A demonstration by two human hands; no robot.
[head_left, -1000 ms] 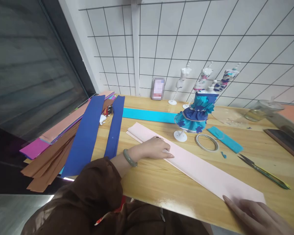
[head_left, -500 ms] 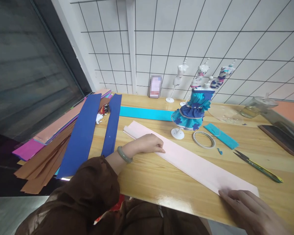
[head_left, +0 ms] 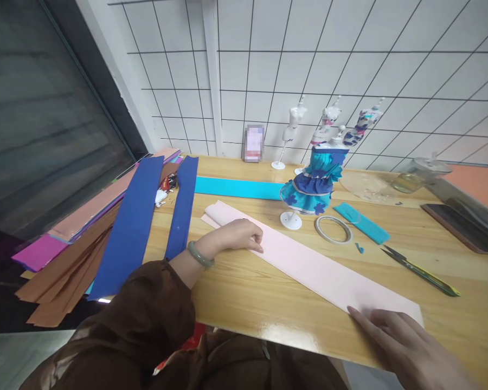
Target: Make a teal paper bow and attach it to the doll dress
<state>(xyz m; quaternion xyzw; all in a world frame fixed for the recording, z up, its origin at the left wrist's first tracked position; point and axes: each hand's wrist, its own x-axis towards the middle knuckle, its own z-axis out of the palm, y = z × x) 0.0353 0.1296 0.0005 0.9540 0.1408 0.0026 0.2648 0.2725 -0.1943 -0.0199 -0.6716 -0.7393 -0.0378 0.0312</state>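
A long folded strip of pale pink paper (head_left: 309, 262), seemingly crepe paper, lies slantwise across the table in front of me. My left hand (head_left: 241, 235), with a green bangle at the wrist, rests on its left part, fingers curled in and closed at the near edge. At the strip's right end is my right hand (head_left: 402, 338), its index finger stretched to the near edge and the other fingers bent over the paper. Beyond the strip stands a small dress form (head_left: 312, 179) in a blue and turquoise ruffled paper dress.
Yellow-handled snips (head_left: 421, 271), a tape roll (head_left: 333, 229) and a folded turquoise strip (head_left: 361, 223) lie to the right. Dark blue strips (head_left: 130, 227) and stacked coloured papers (head_left: 71, 254) lie at left. A turquoise strip (head_left: 238, 188), a phone (head_left: 254, 143) and more dress forms (head_left: 295, 122) are behind.
The view has shifted slightly, so the table things sit a little further left. My right hand has slid slightly along the near edge toward the left; my left hand keeps its place on the paper.
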